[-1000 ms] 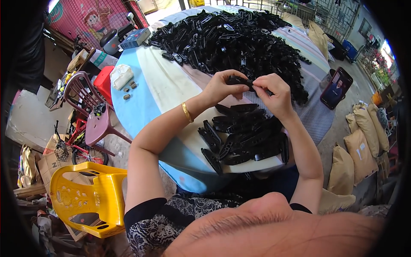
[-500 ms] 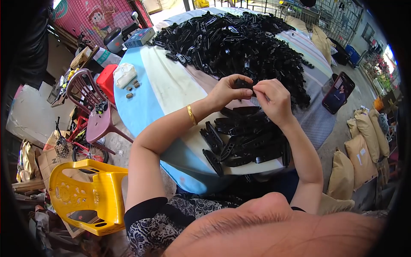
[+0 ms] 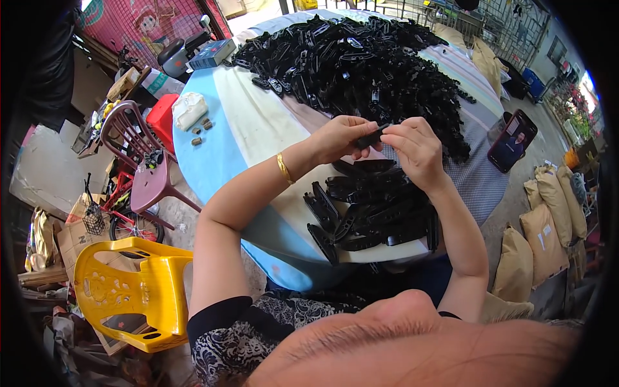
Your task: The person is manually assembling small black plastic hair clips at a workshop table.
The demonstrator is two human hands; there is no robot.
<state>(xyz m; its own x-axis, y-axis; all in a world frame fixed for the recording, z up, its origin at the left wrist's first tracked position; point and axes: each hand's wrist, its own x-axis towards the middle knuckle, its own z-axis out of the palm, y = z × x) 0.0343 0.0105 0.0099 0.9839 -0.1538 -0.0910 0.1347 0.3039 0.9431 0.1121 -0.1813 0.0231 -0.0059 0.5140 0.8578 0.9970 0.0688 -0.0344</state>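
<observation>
Fingers (image 3: 362, 128) of the left hand (image 3: 343, 137) pinch a small dark part (image 3: 372, 137), its thumb on top and the other fingers curled beneath. The right hand (image 3: 419, 151) meets it from the other side, fingertips bunched at the part's right end; we cannot tell whether they grip it. Both hands are above the table (image 3: 248, 132), which wears a cloth of blue, cream, pink and checked stripes. On the left wrist we see a gold bracelet (image 3: 284, 169).

Just below the hands, a loose pile (image 3: 380, 209) of long, narrow black pieces lies at the near edge, between the forearms. Beyond the hands, a far larger heap (image 3: 354, 74) of black pieces covers much of the table's far side.

On the table's left we find a white bag (image 3: 189, 109) with several brown bits (image 3: 197, 140) beside it, and farther back a blue box (image 3: 213, 54). At the right edge a phone (image 3: 514, 142) leans upright, showing a person on its screen, with a cup (image 3: 499, 128) behind it.

Around the table, we make out a yellow chair (image 3: 145, 293) and a purple chair (image 3: 151, 187) on the left, and brown sacks (image 3: 541, 226) on the floor to the right.
</observation>
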